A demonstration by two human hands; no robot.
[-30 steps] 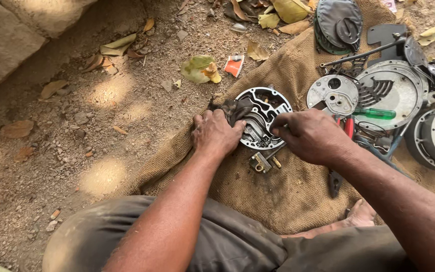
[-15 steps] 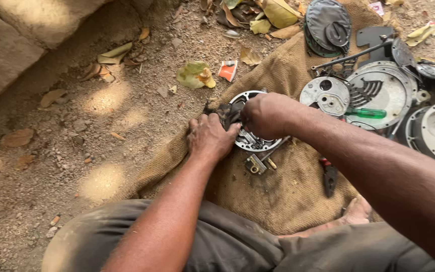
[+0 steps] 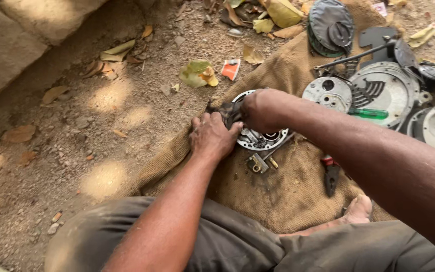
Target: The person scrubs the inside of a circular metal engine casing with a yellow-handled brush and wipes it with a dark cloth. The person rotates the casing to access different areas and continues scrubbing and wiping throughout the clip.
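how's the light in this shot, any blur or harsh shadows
Head view: dappled shade with sun patches on the dirt; the hands, left hand and right hand, sit evenly shaded on the round metal housing; focus is sharp there, no glare.

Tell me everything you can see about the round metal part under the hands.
The round metal part lies flat on the burlap sack. It looks like grey, greasy cast metal, a ring-shaped housing with openings and small fittings inside. The left hand presses its left edge, and the right hand covers its top, with a dark rag between them.
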